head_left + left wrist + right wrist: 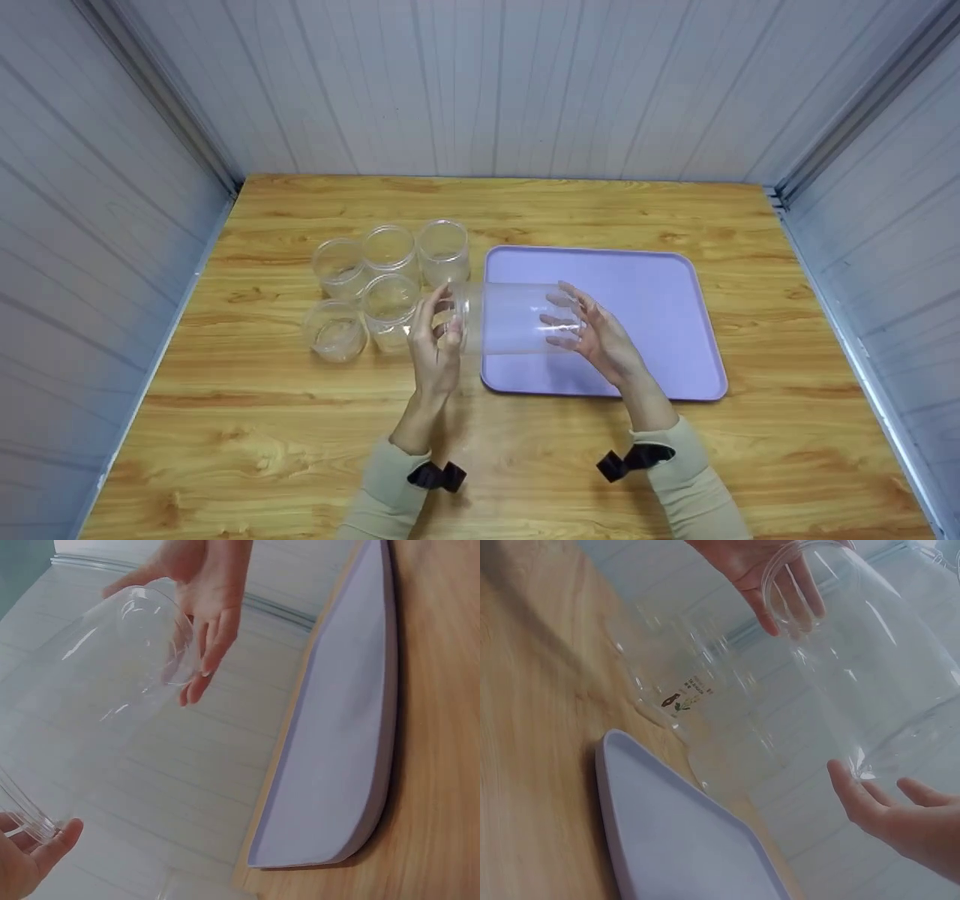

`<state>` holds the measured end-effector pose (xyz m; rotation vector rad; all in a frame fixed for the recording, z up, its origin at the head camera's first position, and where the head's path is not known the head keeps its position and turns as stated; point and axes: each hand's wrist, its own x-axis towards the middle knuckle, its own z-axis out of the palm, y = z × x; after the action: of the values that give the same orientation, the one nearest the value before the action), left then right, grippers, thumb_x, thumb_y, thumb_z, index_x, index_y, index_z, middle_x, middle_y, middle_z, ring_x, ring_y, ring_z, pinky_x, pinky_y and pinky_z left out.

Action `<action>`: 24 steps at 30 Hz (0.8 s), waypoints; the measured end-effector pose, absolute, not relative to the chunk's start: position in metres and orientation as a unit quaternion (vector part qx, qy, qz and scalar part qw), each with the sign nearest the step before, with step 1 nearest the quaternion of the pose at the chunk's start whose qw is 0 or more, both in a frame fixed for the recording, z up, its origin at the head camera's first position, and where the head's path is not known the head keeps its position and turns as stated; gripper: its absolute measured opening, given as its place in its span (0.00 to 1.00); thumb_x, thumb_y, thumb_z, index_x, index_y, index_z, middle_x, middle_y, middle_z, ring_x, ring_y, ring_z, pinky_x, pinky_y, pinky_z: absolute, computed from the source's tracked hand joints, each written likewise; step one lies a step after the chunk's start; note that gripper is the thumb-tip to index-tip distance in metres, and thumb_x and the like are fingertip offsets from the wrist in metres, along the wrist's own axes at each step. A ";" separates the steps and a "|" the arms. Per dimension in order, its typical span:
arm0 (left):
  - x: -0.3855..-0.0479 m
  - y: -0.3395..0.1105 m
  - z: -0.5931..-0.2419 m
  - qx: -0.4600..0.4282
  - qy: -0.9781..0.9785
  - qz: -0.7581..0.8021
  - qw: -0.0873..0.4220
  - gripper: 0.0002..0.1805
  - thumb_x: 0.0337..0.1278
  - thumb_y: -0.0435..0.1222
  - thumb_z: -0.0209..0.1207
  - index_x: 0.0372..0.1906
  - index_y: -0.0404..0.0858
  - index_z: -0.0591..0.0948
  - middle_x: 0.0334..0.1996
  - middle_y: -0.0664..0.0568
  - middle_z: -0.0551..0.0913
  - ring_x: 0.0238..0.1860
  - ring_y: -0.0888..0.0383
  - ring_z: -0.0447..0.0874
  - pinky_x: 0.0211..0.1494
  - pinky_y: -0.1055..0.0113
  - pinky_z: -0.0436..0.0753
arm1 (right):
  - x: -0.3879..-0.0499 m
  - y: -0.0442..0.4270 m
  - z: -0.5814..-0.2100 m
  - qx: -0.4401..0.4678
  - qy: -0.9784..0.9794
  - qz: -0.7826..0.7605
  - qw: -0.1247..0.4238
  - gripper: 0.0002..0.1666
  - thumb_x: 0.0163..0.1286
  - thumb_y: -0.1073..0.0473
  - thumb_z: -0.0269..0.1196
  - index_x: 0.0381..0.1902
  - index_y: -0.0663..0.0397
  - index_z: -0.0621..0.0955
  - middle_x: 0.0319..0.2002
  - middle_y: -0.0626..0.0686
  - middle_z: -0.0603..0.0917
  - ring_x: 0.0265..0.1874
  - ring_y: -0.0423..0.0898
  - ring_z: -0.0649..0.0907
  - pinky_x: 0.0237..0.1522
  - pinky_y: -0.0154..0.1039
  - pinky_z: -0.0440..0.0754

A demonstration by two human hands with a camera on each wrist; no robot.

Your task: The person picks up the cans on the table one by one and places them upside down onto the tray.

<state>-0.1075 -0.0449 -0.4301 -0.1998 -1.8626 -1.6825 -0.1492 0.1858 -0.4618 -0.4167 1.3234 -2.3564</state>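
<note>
1. Beige sleeves [386,484], bottom edge.
2. Five clear jars [391,307], left of centre.
3. Left hand [433,356], gripping the rim of the raised jar [502,319], sideways at centre.
4. Right hand [606,341], fingers spread, holding its base.
5. Lilac tray [671,322], right of centre.

Unreadable small print [684,695] on clear jar [658,666]

Held jar [82,690] partly outside wrist views

- A clear jar [506,319] is held sideways between the left hand [436,337] and the right hand [606,341].
- A purple tray [664,322] is seen beneath the right hand.
- Five other jars [391,301] are grouped left of and beyond the left hand.
</note>
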 end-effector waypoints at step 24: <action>-0.112 -0.042 -0.439 -0.133 -0.698 -0.656 0.254 0.27 0.49 0.33 0.43 0.54 0.19 0.63 0.46 0.29 0.68 0.46 0.34 0.67 0.49 0.54 0.74 | -0.141 0.184 -0.453 -0.116 0.539 -0.826 0.114 0.31 0.65 0.60 0.50 0.65 0.61 0.57 0.60 0.67 0.59 0.54 0.64 0.66 0.41 0.47 0.78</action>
<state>-0.1119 -0.0417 -0.4390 -0.3614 -1.8976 -1.7817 -0.1408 0.1840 -0.4535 -0.3411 1.5804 -2.4230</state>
